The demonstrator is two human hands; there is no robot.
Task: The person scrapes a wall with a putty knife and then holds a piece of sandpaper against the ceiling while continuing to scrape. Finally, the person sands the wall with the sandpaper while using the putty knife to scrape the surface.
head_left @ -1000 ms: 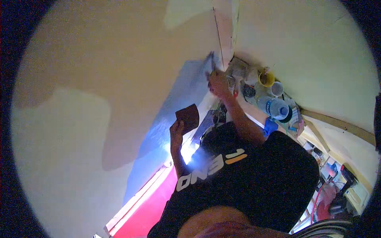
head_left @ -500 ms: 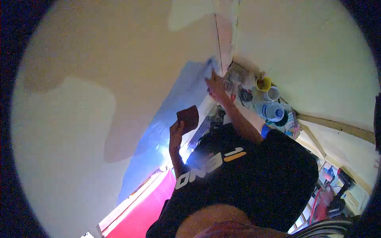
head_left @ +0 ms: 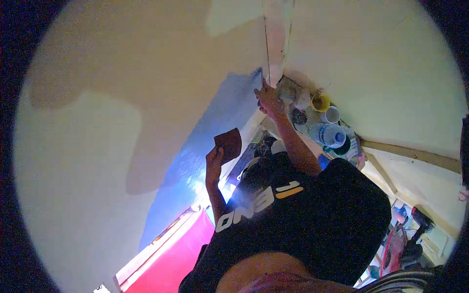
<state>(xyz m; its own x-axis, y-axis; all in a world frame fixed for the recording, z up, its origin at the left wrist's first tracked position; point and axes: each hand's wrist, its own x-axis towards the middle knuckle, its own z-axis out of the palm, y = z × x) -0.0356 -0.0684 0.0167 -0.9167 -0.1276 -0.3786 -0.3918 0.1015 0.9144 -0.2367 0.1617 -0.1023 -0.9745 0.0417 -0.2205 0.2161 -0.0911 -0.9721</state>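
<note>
My left hand [head_left: 213,161] grips a dark brown square sheet that looks like sandpaper [head_left: 228,145], holding it by its lower left edge in front of the wall. Higher up, my right hand [head_left: 268,101] reaches toward the corner with its index finger stretched out and the other fingers partly bent. Its fingertips are right at the upper end of the blue-grey patch [head_left: 215,110] on the cream wall, beside the upright corner strip [head_left: 276,46]. Nothing shows between these fingers.
Right of my right arm, a ledge holds a yellow cup [head_left: 320,102], a white cup [head_left: 331,115] and a clear plastic bottle [head_left: 333,136]. A wooden rail [head_left: 413,154] crosses the right wall. Below left hangs a pink-red panel [head_left: 171,254] beside a bright light.
My right hand has shifted slightly up along the corner, its finger now straighter and less blurred. My left hand still holds the brown sheet, nearly in the same place.
</note>
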